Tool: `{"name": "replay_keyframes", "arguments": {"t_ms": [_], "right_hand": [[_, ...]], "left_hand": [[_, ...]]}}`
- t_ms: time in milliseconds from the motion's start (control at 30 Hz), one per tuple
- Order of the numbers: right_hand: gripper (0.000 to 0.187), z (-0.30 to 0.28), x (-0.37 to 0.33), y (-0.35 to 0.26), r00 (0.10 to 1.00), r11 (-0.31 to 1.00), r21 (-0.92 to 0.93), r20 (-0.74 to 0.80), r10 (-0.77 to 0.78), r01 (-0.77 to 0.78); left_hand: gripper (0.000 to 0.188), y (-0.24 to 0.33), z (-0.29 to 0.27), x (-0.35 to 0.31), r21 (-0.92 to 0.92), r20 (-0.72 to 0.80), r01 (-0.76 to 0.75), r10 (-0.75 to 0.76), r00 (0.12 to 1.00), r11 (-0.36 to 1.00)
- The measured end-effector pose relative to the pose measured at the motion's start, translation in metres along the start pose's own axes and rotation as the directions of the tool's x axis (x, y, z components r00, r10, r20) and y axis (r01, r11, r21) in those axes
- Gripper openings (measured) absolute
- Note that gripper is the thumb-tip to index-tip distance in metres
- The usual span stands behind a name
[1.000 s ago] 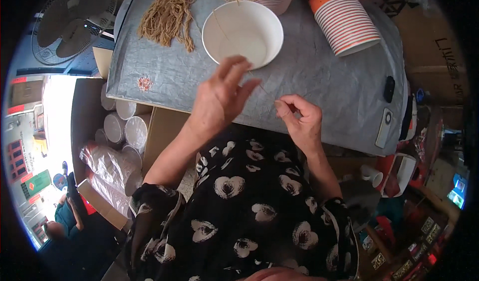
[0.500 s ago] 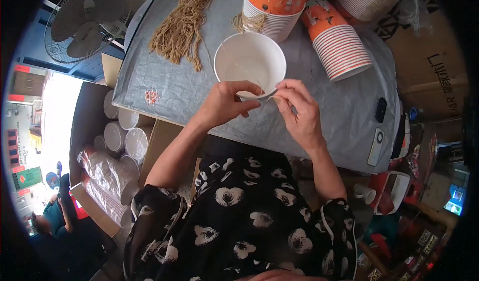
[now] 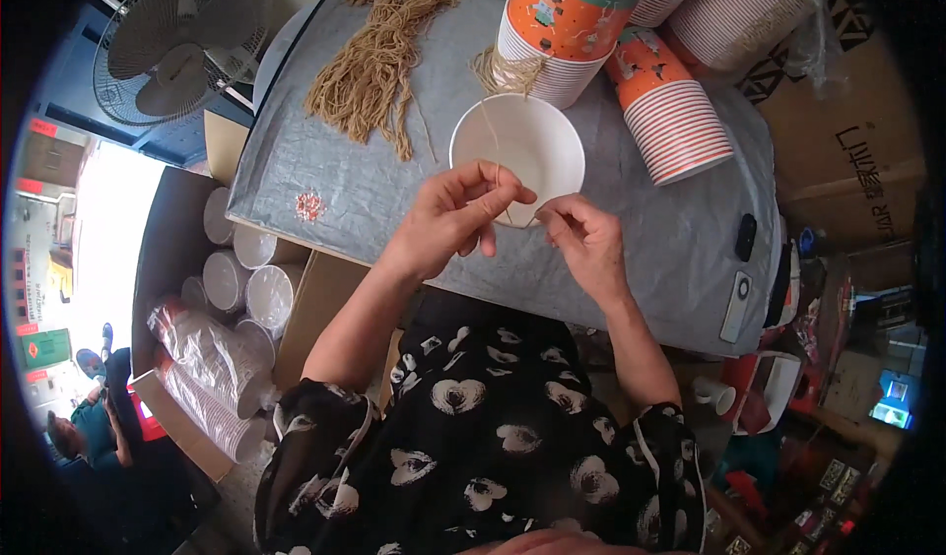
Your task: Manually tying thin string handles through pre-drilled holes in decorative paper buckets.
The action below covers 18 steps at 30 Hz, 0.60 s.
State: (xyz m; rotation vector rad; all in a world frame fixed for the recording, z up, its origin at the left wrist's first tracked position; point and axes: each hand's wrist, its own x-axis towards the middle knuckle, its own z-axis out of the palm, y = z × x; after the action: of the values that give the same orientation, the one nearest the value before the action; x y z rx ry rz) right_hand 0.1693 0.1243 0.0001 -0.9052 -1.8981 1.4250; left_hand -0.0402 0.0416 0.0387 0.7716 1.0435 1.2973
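A white paper tub (image 3: 548, 141), its open mouth facing me, stands near the middle of the table. A thin tan string (image 3: 494, 133) runs across the mouth to my left hand (image 3: 461, 215), whose thumb and fingers are closed on it over the near-left rim. My right hand (image 3: 591, 245) is pinched at the tub's near-right rim; a bit of the string seems to be between its fingertips, though it is too fine to be sure. Behind the tub stands a stack of paper tubs (image 3: 567, 33) with an orange patterned one on top and tan strings hanging beside it.
A heap of tan strings (image 3: 370, 72) lies at the far left of the grey-covered table (image 3: 394, 186), with small red and white bits (image 3: 309, 206) nearby. More stacked tubs (image 3: 680, 127) lie at right. An open carton (image 3: 177, 230) holds wrapped tubs. A fan (image 3: 182, 43) stands at far left.
My left hand has risen slightly from inside the rim, thumb and fingers now together on the string. My right fingertips have dropped closer to me along the rim. The whole view has shifted slightly.
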Motion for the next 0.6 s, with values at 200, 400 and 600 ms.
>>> {"name": "replay_keyframes", "arguments": {"t_ms": [200,400,600], "right_hand": [[0.008,0.017,0.001,-0.033,0.993,0.988,-0.122,-0.064,-0.103,0.095],[0.014,0.023,-0.005,-0.074,0.882,0.763,-0.453,0.141,-0.449,0.461],[0.012,0.015,0.013,-0.1,0.864,0.795,-0.338,0.205,-0.46,0.504]], "left_hand": [[0.025,0.005,0.007,-0.004,0.161,-0.074,-0.322,0.337,0.939,0.933],[0.031,-0.008,-0.009,0.009,0.627,0.054,-0.571,0.702,0.711,0.53],[0.042,-0.011,-0.003,-0.006,0.407,-0.012,-0.284,0.316,0.949,0.868]]}}
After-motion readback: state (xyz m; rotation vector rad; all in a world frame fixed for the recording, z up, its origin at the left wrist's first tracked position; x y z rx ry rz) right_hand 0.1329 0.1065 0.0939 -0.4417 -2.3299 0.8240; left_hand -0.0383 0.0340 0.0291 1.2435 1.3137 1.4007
